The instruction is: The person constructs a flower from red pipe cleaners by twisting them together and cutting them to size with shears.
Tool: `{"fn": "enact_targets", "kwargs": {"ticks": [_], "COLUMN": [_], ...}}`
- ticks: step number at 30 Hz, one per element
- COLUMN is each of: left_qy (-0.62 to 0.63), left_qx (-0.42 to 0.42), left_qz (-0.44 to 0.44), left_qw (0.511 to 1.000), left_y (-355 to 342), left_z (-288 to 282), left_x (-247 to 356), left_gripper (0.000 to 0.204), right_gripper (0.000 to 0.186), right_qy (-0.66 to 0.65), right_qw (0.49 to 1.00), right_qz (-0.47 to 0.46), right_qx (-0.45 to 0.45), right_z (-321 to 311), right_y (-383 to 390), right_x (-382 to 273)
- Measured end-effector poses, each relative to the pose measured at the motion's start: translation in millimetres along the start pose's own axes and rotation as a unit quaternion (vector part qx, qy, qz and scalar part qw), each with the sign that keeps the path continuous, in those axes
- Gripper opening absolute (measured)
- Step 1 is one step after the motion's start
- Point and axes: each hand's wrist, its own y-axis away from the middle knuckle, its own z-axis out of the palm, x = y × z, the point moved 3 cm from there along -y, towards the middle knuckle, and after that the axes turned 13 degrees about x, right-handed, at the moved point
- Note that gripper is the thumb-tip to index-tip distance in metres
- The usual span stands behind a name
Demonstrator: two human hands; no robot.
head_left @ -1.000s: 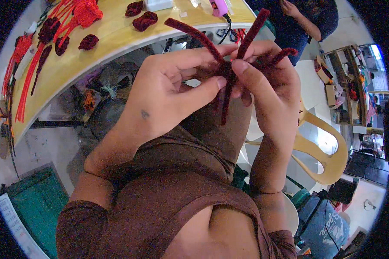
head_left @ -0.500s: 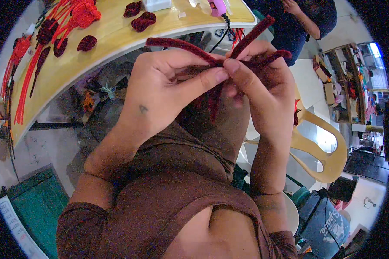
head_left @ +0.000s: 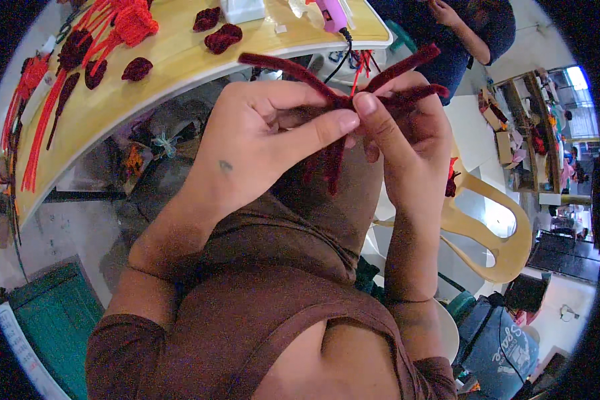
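Note:
My left hand and my right hand pinch the crossed centre of several dark maroon fuzzy stems between their thumbs and fingers, above my lap. Two stems stick up to the left and right, another bends out to the right, and others hang down between my hands. The centre is partly hidden by my thumbs. Beyond them stands a yellow table holding wound maroon pieces, red fuzzy bundles, a pink corded glue gun and a white box.
A person in dark clothes is at the top right. A yellow plastic chair stands to my right, wooden shelves with mixed items behind it, and a blue bag at the lower right. A green panel lies at the lower left.
The upper stems have tipped lower and spread more sideways. My hands have shifted slightly, still pinching the centre.

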Motion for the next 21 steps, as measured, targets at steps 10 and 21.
{"fn": "enact_targets", "kwargs": {"ticks": [10, 21], "left_qy": [-0.126, -0.14], "left_qx": [0.025, 0.029], "left_qz": [0.065, 0.08], "left_qw": [0.99, 0.987], "left_y": [-1, -23], "left_z": [0, 9], "left_x": [5, -11], "left_gripper": [0.016, 0.017], "right_gripper": [0.017, 0.018], "right_qy": [0.014, -0.01], "right_qw": [1.0, 0.998], "right_qz": [0.013, 0.061], "right_qx": [0.009, 0.021], "right_z": [-2, -14], "right_y": [-1, -17], "right_x": [0, 15]}}
